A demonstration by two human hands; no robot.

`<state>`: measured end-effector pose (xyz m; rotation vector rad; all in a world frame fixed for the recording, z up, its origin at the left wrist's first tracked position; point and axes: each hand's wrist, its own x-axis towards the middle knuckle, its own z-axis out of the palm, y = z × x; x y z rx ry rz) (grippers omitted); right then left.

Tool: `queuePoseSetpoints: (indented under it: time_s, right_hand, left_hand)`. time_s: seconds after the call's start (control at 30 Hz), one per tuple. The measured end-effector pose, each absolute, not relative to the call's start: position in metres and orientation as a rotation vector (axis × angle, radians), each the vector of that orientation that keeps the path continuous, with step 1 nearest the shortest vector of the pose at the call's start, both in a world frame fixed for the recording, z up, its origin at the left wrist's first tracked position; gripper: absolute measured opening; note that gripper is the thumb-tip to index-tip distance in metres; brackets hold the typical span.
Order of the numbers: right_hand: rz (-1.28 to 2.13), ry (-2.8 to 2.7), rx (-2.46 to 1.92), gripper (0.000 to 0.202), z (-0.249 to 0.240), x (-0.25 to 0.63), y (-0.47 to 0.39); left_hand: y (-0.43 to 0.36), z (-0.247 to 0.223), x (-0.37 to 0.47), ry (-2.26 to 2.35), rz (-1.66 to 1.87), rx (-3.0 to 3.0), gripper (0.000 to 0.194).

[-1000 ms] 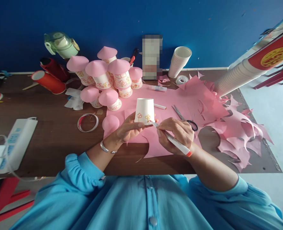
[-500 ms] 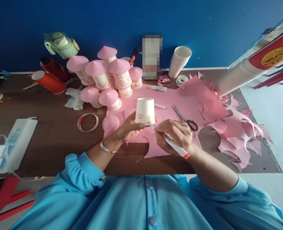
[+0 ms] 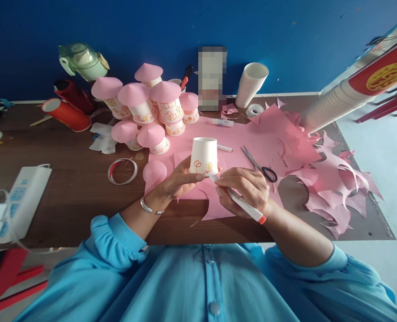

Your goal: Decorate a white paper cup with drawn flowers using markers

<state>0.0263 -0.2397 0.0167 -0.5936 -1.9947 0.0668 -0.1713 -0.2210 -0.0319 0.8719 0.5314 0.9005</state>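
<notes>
My left hand [image 3: 181, 179] is closed on a white paper cup [image 3: 204, 152], held upside down with its wide rim lowest. Orange and yellow flowers are drawn along the lower part of the cup. In my right hand [image 3: 247, 188] is a white marker [image 3: 245, 206] with an orange end cap, gripped like a pen. Its tip is close to the cup's rim; whether it touches cannot be made out. Behind the cup, a second marker [image 3: 225, 148] lies on pink paper [image 3: 191, 192]. Scissors [image 3: 260, 165] rest to the right of it.
Several decorated cups with pink cone roofs [image 3: 134, 95] stand at the back left. Pink scraps [image 3: 335, 188] cover the right side. Stacked white cups [image 3: 252, 85] stand near the blue wall. A tape roll [image 3: 122, 171] and a power strip [image 3: 23, 197] lie left.
The marker tip has moved slightly down from the flower drawing toward the rim. A little more orange-red drawing shows under the yellow flower. My left hand keeps its hold on the cup.
</notes>
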Motion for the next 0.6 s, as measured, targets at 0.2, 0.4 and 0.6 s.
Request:
queuePoseSetpoints:
  time_s: [0.2,0.4,0.6]
  right_hand:
    - [0.068,-1.938,-0.602,0.021,0.0196,0.0299,-0.2403]
    - [0.081,-1.795,-0.829,0.021,0.0196,0.0309,-0.2393]
    - [0.12,-1.862,-0.792,0.02,0.0187,0.0291,-0.2366]
  left_hand:
    - [-0.2217,-0.0355,-0.1724,0.538,0.95,0.822,0.043]
    - [-0.2218,-0.0308,-0.1706,0.521,0.998,0.688,0.057]
    - [-0.2202,-0.0274,-0.1696,0.491,0.928,0.722,0.046]
